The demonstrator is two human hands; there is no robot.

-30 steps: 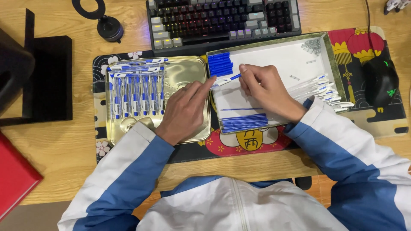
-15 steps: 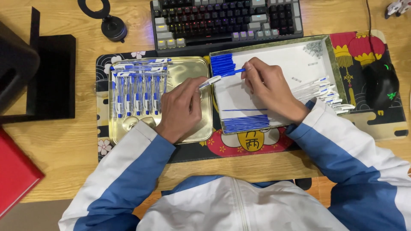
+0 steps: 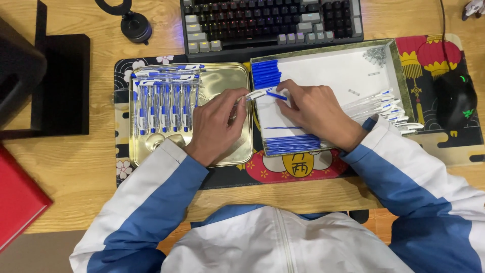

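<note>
Since the earlier frame both hands have drawn together at frame centre: the left hand (image 3: 218, 124) pinches a white plastic pen barrel (image 3: 256, 94), the right hand (image 3: 314, 112) pinches a thin blue refill (image 3: 276, 95) at its tip, above the white-lined tray (image 3: 323, 63).

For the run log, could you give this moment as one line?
left hand: grips pen barrel | right hand: pinches blue part at it | gold tray: finished pens

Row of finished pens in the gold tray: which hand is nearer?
Left. The left hand lies over the gold tray, just right of the row of finished pens. The right hand is farther right, over the white tray.
</note>
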